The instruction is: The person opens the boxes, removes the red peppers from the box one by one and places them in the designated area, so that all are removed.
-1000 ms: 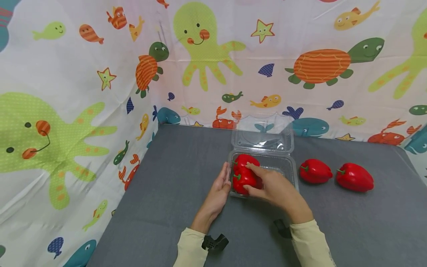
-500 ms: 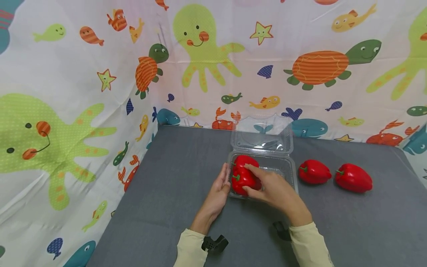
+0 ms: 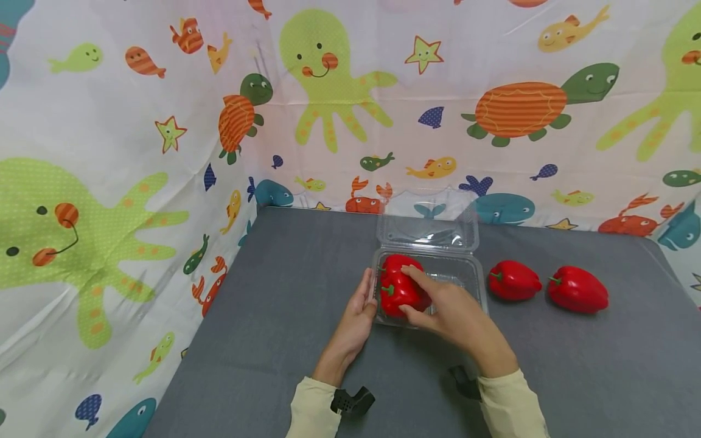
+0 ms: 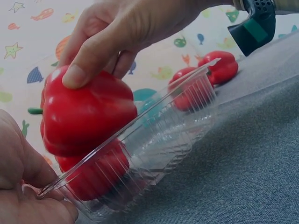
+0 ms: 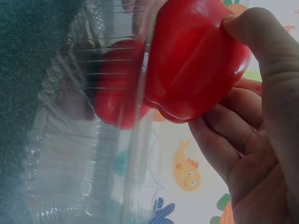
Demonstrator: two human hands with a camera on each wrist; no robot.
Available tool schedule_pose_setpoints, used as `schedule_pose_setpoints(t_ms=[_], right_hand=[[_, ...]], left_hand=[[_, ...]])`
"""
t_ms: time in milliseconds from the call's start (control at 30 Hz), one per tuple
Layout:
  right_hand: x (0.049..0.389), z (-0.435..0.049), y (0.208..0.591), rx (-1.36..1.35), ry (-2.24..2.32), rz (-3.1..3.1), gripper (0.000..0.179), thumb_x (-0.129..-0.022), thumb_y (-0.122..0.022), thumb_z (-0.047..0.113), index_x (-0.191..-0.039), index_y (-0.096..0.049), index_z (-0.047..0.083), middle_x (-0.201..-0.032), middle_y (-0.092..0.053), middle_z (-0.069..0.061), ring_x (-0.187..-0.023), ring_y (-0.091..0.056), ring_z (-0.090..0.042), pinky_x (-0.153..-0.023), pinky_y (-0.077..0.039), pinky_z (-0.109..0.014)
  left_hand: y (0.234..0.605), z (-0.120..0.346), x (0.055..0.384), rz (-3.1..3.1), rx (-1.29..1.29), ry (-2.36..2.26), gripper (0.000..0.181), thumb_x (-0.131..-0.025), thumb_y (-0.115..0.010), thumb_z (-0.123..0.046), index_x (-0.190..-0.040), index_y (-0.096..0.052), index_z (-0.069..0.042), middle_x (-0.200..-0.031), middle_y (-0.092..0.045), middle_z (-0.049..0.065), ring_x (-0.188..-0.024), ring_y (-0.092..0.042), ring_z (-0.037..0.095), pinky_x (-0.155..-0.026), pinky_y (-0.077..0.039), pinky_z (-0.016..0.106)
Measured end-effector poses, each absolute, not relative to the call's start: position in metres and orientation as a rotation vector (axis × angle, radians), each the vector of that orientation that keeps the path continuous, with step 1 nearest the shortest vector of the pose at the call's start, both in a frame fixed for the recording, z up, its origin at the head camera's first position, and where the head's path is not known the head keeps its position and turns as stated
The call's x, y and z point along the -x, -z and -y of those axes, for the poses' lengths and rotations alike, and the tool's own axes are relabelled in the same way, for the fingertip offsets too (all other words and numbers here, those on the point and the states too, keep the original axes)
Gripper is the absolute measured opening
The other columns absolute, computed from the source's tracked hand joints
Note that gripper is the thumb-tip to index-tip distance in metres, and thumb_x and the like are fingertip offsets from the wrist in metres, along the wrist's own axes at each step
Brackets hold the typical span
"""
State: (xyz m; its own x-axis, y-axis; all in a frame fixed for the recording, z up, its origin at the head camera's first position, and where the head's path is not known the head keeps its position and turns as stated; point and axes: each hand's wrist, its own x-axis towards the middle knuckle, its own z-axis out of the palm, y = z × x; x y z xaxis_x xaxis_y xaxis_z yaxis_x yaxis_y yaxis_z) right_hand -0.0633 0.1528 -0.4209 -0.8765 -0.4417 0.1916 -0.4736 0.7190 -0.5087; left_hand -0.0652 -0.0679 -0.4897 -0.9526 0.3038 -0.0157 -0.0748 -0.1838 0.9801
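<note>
Sea-creature curtain [image 3: 350, 97] tops head view, grey table [image 3: 263, 316] below; right of centre, right hand [image 3: 457, 316] grips red pepper [image 3: 401, 296] over clear box [image 3: 454, 274], left hand [image 3: 353, 325] pinches box's edge. Left wrist: pepper at left, above rim. Right wrist: hand curled round pepper, upper centre.

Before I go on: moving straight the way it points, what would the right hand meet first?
The right hand, with its held red bell pepper leading, would probably meet the farther red bell pepper in the clear plastic clamshell, or pass above it; depth is unclear.
</note>
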Motion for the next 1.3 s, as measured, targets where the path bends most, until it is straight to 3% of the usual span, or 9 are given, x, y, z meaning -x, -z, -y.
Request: schedule_pose_setpoints(t_ms=[167,367,733,1033,1133,1300], right_hand=[[0.059,-0.158,0.417,-0.722,-0.849,2.855,0.082,-0.086,-0.089,0.033,-0.157,-0.051,0.014,-0.121,-0.077,-0.008,-0.092,-0.074,-0.021,-0.079,-0.066,-0.038],[0.055,-0.169,0.413,-0.716,-0.845,2.805,0.083,-0.086,-0.089,0.027,-0.158,-0.049,0.015,-0.141,-0.068,-0.013,-0.095,-0.076,-0.024,-0.08,-0.066,-0.042],[0.05,-0.184,0.404,-0.639,-0.813,2.816,0.085,-0.084,-0.09,0.023,-0.158,-0.049,0.018,-0.145,-0.066,-0.012,-0.086,-0.075,-0.02,-0.078,-0.066,-0.041],[0.046,-0.198,0.401,-0.564,-0.789,2.85,0.09,-0.083,-0.091,0.024,-0.16,-0.046,0.021,-0.138,-0.07,-0.012,-0.084,-0.074,-0.02,-0.075,-0.066,-0.042],[0.044,-0.204,0.399,-0.536,-0.792,2.851,0.088,-0.083,-0.091,0.024,-0.159,-0.046,0.022,-0.128,-0.075,-0.011,-0.081,-0.073,-0.018,-0.073,-0.066,-0.041],[0.04,-0.214,0.398,-0.5,-0.805,2.845,0.088,-0.083,-0.091,0.024,-0.159,-0.047,0.022,-0.127,-0.074,-0.013,-0.089,-0.074,-0.024,-0.074,-0.066,-0.048]], left_hand=[[0.49,0.068,0.065,-1.838,-0.264,-2.217,0.071,-0.109,-0.034,0.006,-0.171,-0.003,-0.01,-0.178,-0.005,0.001,-0.163,-0.005,0.016,-0.131,-0.01,0.04],[0.489,0.067,0.066,-1.842,-0.263,-2.217,0.072,-0.108,-0.034,0.007,-0.171,-0.003,-0.01,-0.178,-0.005,0.001,-0.163,-0.006,0.015,-0.131,-0.01,0.039],[0.49,0.068,0.067,-1.825,-0.293,-2.219,0.07,-0.108,-0.03,0.008,-0.17,0.0,-0.007,-0.178,-0.001,0.004,-0.163,-0.003,0.018,-0.131,-0.007,0.04],[0.49,0.069,0.067,-1.838,-0.288,-2.222,0.069,-0.109,-0.03,0.007,-0.17,-0.001,-0.007,-0.178,-0.002,0.003,-0.163,-0.004,0.017,-0.131,-0.007,0.038],[0.49,0.068,0.067,-1.837,-0.286,-2.224,0.069,-0.109,-0.03,0.008,-0.17,-0.001,-0.006,-0.178,-0.002,0.004,-0.163,-0.004,0.017,-0.131,-0.007,0.039],[0.49,0.068,0.066,-1.829,-0.267,-2.219,0.07,-0.109,-0.031,0.008,-0.17,-0.001,-0.007,-0.178,-0.003,0.002,-0.163,-0.005,0.014,-0.131,-0.008,0.036]])
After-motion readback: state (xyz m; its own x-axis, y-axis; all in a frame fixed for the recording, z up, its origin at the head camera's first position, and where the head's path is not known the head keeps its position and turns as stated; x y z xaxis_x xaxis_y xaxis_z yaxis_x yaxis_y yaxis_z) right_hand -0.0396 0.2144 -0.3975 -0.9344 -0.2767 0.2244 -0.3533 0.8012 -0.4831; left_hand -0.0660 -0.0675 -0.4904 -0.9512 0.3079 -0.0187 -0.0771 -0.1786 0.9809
